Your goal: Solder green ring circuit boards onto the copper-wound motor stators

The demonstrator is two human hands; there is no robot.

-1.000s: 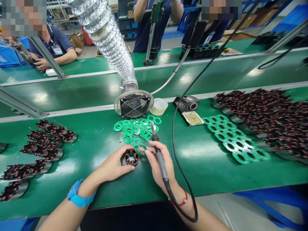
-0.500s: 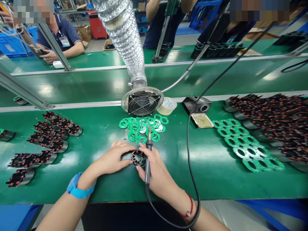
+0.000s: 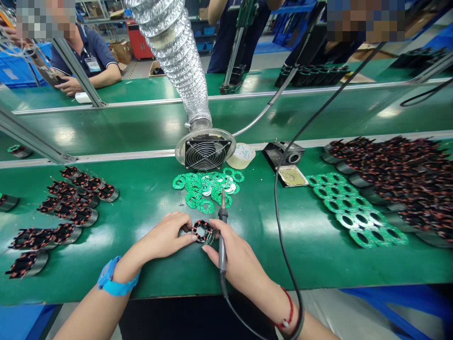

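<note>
One motor stator [image 3: 199,226] stood on the green table [image 3: 170,278] between the two hands, windings uppermost. The left hand [image 3: 164,238] had its thumb and fingers curled narrowly against the stator's left side. The right hand [image 3: 238,249] held a soldering iron [image 3: 222,248]; a green ring-shaped circuit board [image 3: 211,238] stood tilted at the stator's right edge, close to that hand's fingers, though whether they pinched it could not be told. Progress on this piece was judged early: the board did not lie flat over the windings, and the iron's tip pointed away, towards the pile of loose ring boards [image 3: 206,186] below the fume extractor fan [image 3: 208,155]. No boards were seen on the left-hand group of stators [image 3: 65,233]; one stator at the far left edge [image 3: 7,203] showed green on top, apparently fitted. Outstanding stock appeared large, comprising a dense mass of stators [image 3: 399,179] at right beside joined board panels [image 3: 348,204]. Seating the board in hand was judged incomplete.
</note>
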